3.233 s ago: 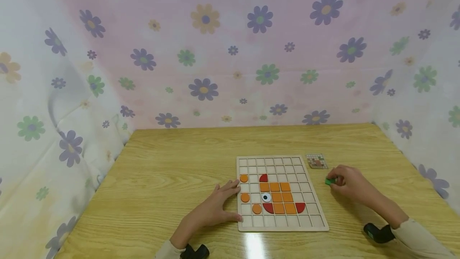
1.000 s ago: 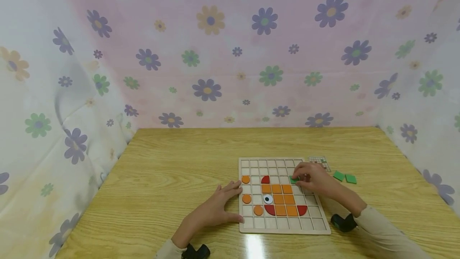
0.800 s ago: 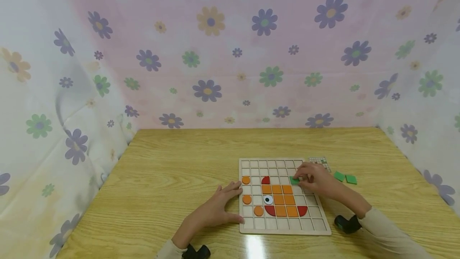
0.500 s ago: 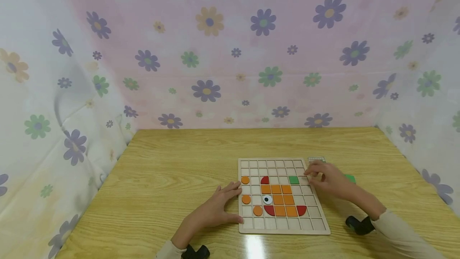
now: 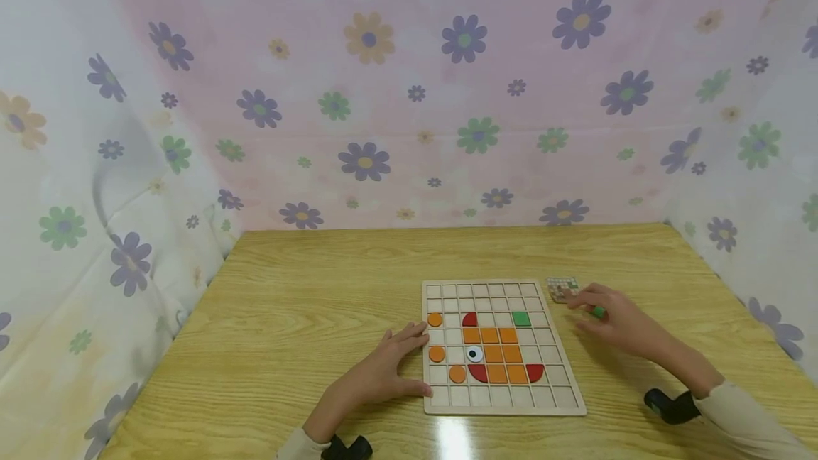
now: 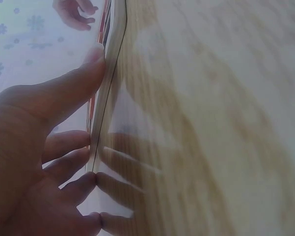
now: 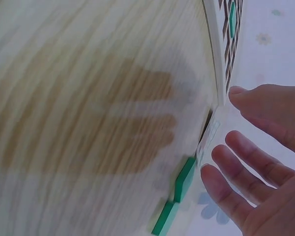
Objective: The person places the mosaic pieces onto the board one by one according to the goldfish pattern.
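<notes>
A wooden grid board point(image 5: 554, 397) lies on the table, bearing orange squares point(image 5: 493, 354), orange discs point(image 5: 437, 353), red quarter-rounds point(image 5: 477, 373) and a round eye piece point(image 5: 474, 353). One green square tile point(image 5: 521, 319) sits in a cell near its right side. My left hand point(image 5: 383, 369) rests with spread fingers and thumb along the board's left edge. Right of the board, my right hand point(image 5: 620, 319) hovers with loosely bent fingers apart, holding nothing. Near its fingertips, two green tiles point(image 7: 185, 180) lie on the table in the right wrist view; the head view shows one partly, between the fingers.
A small picture card point(image 5: 562, 289) with a grid pattern lies beside the board's upper right corner, close to my right fingertips. The wooden table point(image 5: 307, 289) reaches back to a flowered cloth point(image 5: 396, 112) that also hangs at both sides.
My right hand set a green tile into the board, let go, and moved right to the two loose green tiles. The left hand stays at the board's left edge.
</notes>
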### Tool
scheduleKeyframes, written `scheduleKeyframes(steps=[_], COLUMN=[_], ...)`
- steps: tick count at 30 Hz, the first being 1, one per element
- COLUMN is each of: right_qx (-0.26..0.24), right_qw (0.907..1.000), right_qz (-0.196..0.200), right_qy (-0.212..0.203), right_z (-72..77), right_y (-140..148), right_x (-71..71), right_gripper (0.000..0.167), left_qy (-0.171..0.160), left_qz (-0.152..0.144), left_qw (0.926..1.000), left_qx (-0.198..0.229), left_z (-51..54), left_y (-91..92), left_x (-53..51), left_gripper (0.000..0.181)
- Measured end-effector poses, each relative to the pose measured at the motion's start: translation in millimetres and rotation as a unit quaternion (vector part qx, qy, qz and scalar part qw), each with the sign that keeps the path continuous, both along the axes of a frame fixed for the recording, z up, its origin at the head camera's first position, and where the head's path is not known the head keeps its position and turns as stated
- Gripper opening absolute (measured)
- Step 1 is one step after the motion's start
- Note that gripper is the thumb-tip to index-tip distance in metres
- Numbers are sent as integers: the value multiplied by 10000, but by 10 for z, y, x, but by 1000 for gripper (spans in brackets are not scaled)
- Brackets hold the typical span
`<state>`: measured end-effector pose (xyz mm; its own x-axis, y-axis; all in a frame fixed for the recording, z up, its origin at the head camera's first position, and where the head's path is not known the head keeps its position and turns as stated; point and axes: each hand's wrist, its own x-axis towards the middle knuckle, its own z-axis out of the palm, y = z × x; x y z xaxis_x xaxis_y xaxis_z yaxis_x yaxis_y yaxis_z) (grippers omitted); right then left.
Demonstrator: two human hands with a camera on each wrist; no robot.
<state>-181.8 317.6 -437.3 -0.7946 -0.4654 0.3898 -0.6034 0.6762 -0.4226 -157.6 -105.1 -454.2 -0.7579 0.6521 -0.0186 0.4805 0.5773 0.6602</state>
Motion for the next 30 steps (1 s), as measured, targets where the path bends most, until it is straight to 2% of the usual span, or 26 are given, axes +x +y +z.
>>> scheduleKeyframes(steps=[4, 8, 11, 18, 24, 30], right_qx=[79, 234, 389, 671, 623, 609], right_qw=[9999, 9993, 9982, 9961, 9962, 9948], right_qz=[-69, -75, -223, -488, -593, -811], right_qy=[39, 293, 393, 287, 161, -112], right_z=[-10, -18, -26, -88, -137, -134], right_y=[71, 141, 205, 346, 391, 388], right_x=[25, 42, 43, 18, -11, -44], right_gripper=[27, 28, 28, 26, 21, 15], left_qy=[5, -18, -42, -10, 148, 99], left_qz=[3, 16, 11, 12, -63, -61], left_qw=[10000, 10000, 10000, 10000, 9997, 9995], left_qx=[6, 20, 28, -71, -168, -284], left_z=[1, 0, 4, 21, 34, 45], left_y=[-4, -7, -7, -3, -1, 0], left_x=[2, 4, 8, 16, 22, 22], left_gripper=[83, 82, 82, 82, 82, 82])
